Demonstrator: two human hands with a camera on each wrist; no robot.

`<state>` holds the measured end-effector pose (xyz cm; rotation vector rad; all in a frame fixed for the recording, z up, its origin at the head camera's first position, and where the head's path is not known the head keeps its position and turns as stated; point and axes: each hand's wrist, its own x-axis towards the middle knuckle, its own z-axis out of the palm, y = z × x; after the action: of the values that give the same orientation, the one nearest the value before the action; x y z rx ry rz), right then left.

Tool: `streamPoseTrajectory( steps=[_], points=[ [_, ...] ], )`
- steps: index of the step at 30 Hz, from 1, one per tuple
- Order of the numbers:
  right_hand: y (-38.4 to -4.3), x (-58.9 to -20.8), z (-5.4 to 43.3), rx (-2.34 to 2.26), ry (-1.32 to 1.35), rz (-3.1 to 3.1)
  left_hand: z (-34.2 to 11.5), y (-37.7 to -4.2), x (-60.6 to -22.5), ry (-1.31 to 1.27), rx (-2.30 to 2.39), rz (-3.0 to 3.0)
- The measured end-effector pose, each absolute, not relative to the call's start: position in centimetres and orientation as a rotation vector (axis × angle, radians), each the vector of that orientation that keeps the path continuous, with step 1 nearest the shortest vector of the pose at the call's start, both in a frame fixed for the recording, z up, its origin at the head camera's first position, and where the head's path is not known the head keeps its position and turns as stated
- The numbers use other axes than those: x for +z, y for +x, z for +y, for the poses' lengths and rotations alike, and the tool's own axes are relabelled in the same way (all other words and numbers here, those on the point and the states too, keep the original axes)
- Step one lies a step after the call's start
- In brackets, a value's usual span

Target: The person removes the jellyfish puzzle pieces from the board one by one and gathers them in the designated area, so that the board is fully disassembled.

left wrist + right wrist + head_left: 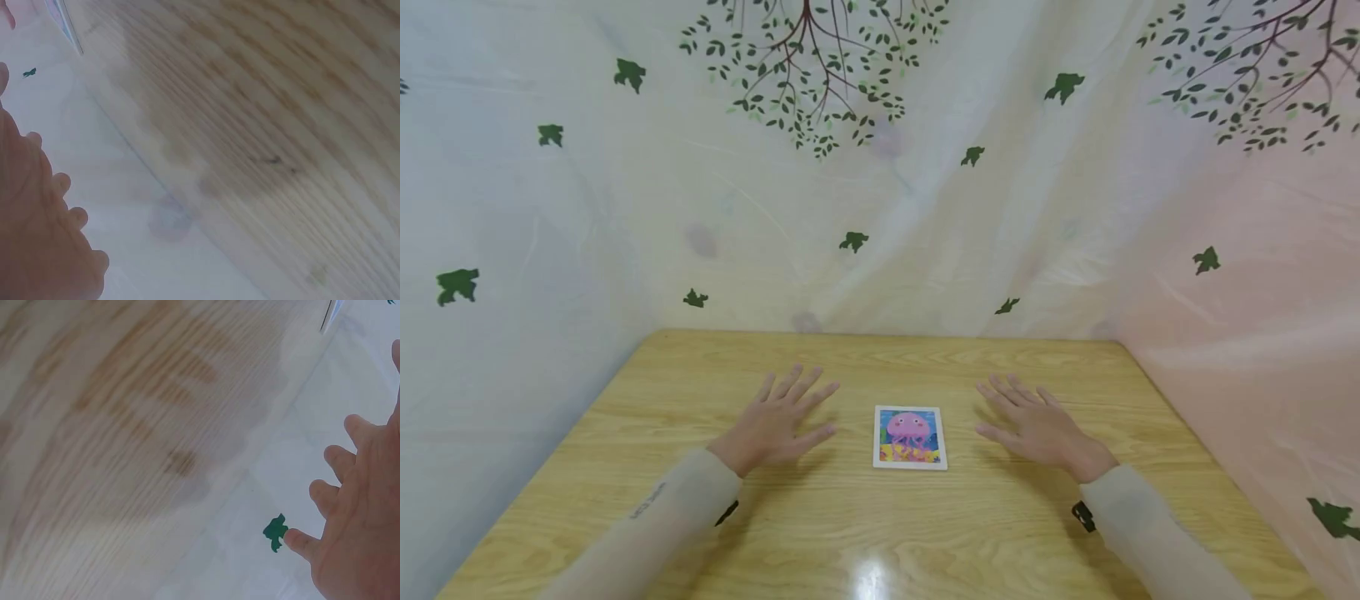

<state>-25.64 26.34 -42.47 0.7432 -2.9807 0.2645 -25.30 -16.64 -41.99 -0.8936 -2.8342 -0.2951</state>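
Note:
A square picture puzzle (pixel 910 438) with a white border lies flat on the table, showing a pink jellyfish on blue and yellow. To its left, my left hand (pixel 777 423) is held over the wood with fingers spread, holding nothing. My right hand (pixel 1036 423) mirrors it on the other side, fingers spread as well and the palm bare. Both hands are apart from the puzzle. In the left wrist view the puzzle's edge (pixel 64 25) shows at the top left; in the right wrist view its edge (pixel 330 315) is at the top right.
The wooden table (pixel 880 533) reaches back to a pale curtain (pixel 760 242) printed with branches and green leaves. The curtain also hangs along the left and right sides. Each wrist carries a small black device (pixel 1083 516) below the sleeve cuff.

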Motion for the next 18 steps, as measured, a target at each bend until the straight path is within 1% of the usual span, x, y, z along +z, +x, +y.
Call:
streamPoseTrajectory(
  steps=[11,18],
  points=[
    [-25.8,-42.5,25.3,0.298,0.787,-2.971,-14.4,-25.7,-42.2,-1.114,-0.315,-2.949],
    [-25.9,-42.5,24.8,0.38,0.816,-2.972,-12.1,-25.9,-42.3,-1.269,-0.309,-2.952]
  ],
)
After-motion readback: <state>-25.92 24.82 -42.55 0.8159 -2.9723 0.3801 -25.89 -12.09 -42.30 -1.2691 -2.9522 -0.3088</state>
